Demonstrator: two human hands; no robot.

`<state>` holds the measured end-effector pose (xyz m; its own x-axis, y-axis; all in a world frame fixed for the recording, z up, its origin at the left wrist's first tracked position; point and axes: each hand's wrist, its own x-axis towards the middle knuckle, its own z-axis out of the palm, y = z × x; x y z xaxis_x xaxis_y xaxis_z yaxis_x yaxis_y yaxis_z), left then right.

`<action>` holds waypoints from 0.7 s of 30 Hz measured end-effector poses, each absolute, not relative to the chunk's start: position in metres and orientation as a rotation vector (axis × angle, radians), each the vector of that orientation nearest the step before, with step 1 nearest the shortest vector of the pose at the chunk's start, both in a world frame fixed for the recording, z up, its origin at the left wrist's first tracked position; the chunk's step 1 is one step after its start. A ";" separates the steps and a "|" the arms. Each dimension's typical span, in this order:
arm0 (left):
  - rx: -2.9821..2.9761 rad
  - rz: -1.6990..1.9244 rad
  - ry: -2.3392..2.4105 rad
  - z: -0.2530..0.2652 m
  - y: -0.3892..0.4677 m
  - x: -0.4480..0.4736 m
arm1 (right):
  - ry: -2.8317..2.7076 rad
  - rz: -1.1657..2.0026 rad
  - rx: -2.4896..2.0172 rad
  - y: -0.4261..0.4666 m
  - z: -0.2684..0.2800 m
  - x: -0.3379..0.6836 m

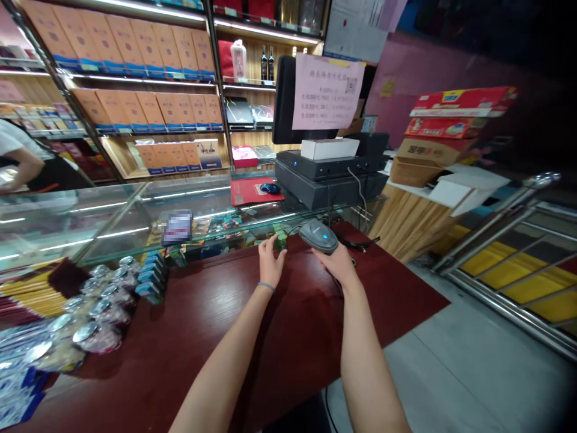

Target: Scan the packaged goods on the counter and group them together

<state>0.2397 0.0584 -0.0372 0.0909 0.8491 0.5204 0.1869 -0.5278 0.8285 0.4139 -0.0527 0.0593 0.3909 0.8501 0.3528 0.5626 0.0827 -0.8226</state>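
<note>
My left hand is over the dark red counter top, its thumb and fingers curved about a small green container near the glass edge. The fingers partly cover it, so its exact kind is hard to make out. My right hand grips a grey barcode scanner that shows a lit blue light. The scanner's head is to the right of the green container, a short gap apart. A cable hangs below my right hand.
Lidded jars and small blue-green boxes stand at left. Behind the counter top are a mouse, a monitor and a cash drawer. A metal railing runs at right. Another person is at far left.
</note>
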 end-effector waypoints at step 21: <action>1.823 1.402 1.036 -0.036 0.060 0.247 | -1.290 0.264 -1.596 -0.053 0.056 0.417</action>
